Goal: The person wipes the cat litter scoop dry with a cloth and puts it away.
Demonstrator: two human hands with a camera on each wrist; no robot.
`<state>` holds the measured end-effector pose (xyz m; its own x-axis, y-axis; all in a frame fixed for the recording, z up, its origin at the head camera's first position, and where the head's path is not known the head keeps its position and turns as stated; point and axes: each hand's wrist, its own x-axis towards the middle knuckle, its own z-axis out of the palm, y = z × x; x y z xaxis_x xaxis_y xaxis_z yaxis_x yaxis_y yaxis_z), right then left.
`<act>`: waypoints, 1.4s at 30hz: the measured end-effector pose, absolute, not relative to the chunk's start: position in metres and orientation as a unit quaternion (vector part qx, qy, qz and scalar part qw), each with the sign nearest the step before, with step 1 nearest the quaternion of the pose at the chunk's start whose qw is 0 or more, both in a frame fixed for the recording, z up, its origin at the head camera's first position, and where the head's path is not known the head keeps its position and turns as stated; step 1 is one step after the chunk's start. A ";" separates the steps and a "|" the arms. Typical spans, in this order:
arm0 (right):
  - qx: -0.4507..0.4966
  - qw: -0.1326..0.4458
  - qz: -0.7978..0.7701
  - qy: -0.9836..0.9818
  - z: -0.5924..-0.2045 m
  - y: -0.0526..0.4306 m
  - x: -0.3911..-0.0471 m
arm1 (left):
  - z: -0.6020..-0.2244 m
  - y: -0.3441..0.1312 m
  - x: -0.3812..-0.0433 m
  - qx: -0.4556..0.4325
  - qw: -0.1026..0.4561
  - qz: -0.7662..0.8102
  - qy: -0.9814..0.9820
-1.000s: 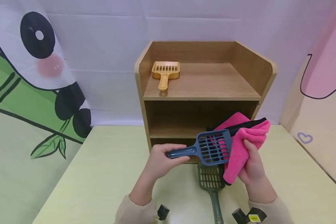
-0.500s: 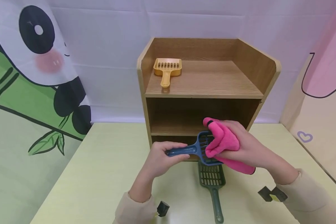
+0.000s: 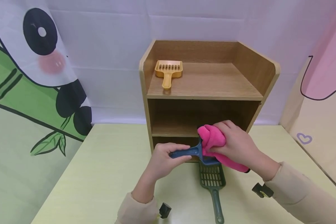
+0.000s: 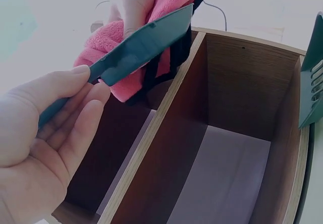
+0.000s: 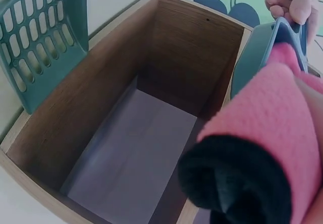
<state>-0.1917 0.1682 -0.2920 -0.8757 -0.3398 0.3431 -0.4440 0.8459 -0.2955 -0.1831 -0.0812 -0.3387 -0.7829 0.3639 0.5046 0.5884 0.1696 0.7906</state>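
Observation:
My left hand point(image 3: 163, 158) pinches the handle of a blue slotted litter scoop point(image 3: 186, 152), holding it level above the table in front of the shelf. My right hand point(image 3: 236, 143) grips a bunched pink cloth with black edging point(image 3: 212, 137) and presses it into the scoop's head, hiding most of the slots. From the left wrist view, the scoop's smooth outer side point(image 4: 146, 45) shows with the cloth point(image 4: 108, 42) behind it. A dark green litter scoop point(image 3: 212, 177) lies below on the table, its head toward the shelf.
A wooden shelf unit point(image 3: 204, 98) stands at the back of the pale table point(image 3: 100, 174). On its top board, at the left, lies a yellow litter scoop point(image 3: 168, 73). Printed cloth point(image 3: 114, 62) hangs behind it.
My right hand has come round from the scoop's far right side to over its head, bringing the cloth left into it. The left hand keeps its grip almost in place.

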 end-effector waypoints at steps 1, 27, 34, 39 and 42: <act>0.198 0.143 0.199 -0.949 -0.293 0.169 -0.191 | -0.339 -0.081 -0.183 -0.313 0.099 -0.561 -0.760; 0.393 0.212 0.145 -0.883 -0.283 0.169 -0.173 | -0.337 -0.085 -0.183 -0.310 0.106 -0.579 -0.746; 0.416 0.247 0.059 -0.873 -0.290 0.169 -0.175 | -0.339 -0.079 -0.184 -0.290 0.078 -0.592 -0.748; 0.399 0.224 -0.004 -0.889 -0.290 0.169 -0.175 | -0.340 -0.075 -0.184 -0.272 0.056 -0.593 -0.756; 0.394 0.221 -0.046 -0.891 -0.290 0.171 -0.175 | -0.341 -0.073 -0.184 -0.271 0.055 -0.590 -0.758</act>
<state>-0.1753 0.1709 -0.2898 -0.5919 -0.7221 0.3579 -0.6812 0.6856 0.2566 -0.1838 -0.0734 -0.3414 -0.8467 0.3472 0.4032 0.4760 0.1554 0.8656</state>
